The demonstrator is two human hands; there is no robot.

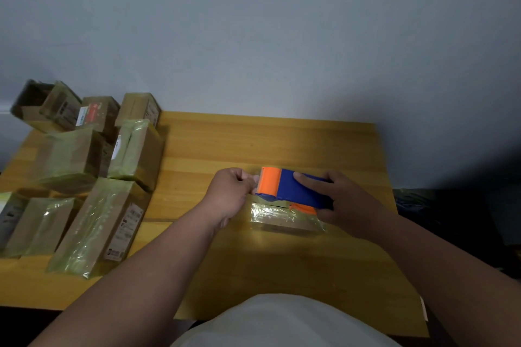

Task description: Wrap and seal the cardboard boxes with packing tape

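Observation:
A small cardboard box (pixel 284 218), shiny with clear tape, lies on the wooden table (pixel 253 143) in front of me. Over it my right hand (pixel 335 200) grips a blue and orange tape dispenser (pixel 290 187), thumb on its blue top. My left hand (pixel 231 191) is at the dispenser's orange left end, fingers curled and pinching at the tape edge there; the tape itself is too faint to make out. The dispenser hides the far part of the box.
Several tape-wrapped cardboard boxes (pixel 93 222) are piled on the left part of the table, reaching back to the wall (pixel 253 36). A dark bag or bin (pixel 451 211) sits off the table's right edge. Bare wood lies between the pile and my hands.

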